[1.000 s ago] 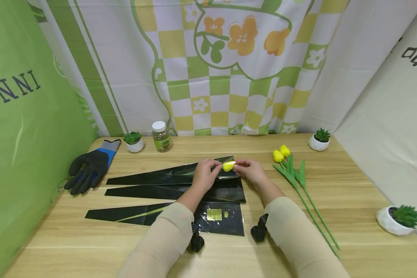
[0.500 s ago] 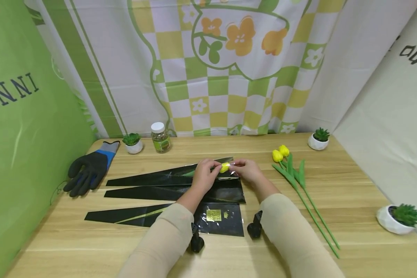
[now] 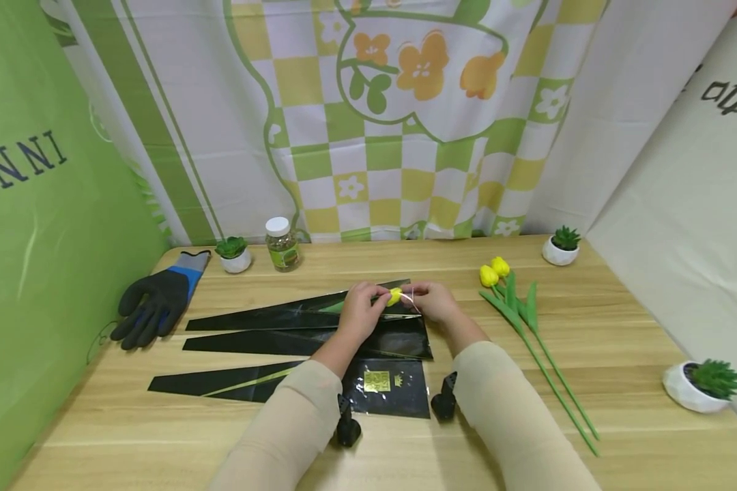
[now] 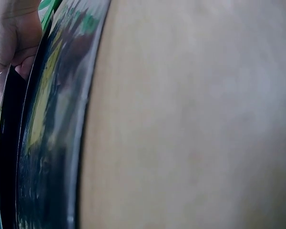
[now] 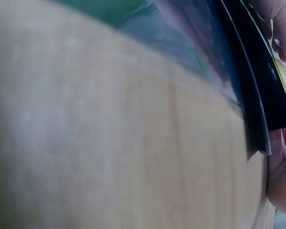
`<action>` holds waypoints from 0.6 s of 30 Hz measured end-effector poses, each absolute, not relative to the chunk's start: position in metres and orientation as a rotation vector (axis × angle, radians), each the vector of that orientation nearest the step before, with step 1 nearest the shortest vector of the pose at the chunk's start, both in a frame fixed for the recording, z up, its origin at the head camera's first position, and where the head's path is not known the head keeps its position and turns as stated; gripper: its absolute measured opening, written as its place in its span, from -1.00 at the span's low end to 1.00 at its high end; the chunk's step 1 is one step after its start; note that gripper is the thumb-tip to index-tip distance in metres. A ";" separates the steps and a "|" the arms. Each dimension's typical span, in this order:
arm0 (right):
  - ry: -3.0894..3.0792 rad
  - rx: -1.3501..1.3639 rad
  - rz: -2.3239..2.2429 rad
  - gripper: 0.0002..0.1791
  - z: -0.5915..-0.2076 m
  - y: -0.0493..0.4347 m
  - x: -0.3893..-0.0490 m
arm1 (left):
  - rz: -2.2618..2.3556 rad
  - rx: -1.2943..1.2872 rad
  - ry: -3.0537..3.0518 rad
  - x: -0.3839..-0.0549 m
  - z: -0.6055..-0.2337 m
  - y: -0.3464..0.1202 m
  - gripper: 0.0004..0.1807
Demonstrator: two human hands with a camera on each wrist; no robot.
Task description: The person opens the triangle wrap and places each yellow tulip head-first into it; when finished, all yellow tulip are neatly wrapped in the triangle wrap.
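Observation:
A yellow artificial tulip (image 3: 395,296) lies with its head at the wide end of the upper black flower sleeve (image 3: 282,310); a green part of it shows through the clear film. My left hand (image 3: 359,310) pinches beside the tulip head from the left. On the other side, my right hand (image 3: 436,300) pinches what looks like the thin clear edge of the sleeve, close to the petals. The fingertips partly cover both contacts. In the left wrist view a dark sleeve edge (image 4: 12,129) stands raised from the table, with a bit of yellow beside it.
Below lie a second black sleeve (image 3: 246,339) and a third with gold print (image 3: 399,395). Two yellow tulips (image 3: 494,271) lie at right. A work glove (image 3: 156,307), a jar (image 3: 281,245) and potted succulents (image 3: 233,256), (image 3: 561,247), (image 3: 703,387) stand around the table.
The right hand has moved slightly left, towards the left hand. Less of the yellow tulip head shows between the fingers, and a thin clear edge now shows by the right fingertips.

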State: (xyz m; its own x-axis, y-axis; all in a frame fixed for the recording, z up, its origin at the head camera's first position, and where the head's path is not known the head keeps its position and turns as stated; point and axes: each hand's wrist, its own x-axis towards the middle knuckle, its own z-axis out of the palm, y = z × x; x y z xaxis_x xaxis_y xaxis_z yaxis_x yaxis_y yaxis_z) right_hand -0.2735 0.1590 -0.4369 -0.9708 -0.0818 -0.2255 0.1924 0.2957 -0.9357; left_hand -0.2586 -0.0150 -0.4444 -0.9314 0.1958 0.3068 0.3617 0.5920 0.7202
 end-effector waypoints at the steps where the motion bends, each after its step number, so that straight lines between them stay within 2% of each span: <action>1: 2.327 0.109 -1.743 -0.60 -0.437 0.159 -0.273 | -1.251 -0.470 -2.621 -0.259 -0.445 -0.015 -0.80; 18: 2.246 0.184 -1.891 -0.55 -0.436 0.174 -0.260 | -1.201 -0.566 -2.557 -0.257 -0.448 -0.017 -0.81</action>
State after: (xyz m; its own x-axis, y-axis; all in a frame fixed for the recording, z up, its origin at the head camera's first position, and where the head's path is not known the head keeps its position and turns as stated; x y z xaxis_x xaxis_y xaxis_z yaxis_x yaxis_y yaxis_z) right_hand -0.2600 0.1740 -0.4358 -0.9723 -0.0328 -0.2314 0.2224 0.1742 -0.9593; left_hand -0.2570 -0.0168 -0.4483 -0.8903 0.2358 0.3895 0.4503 0.5825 0.6767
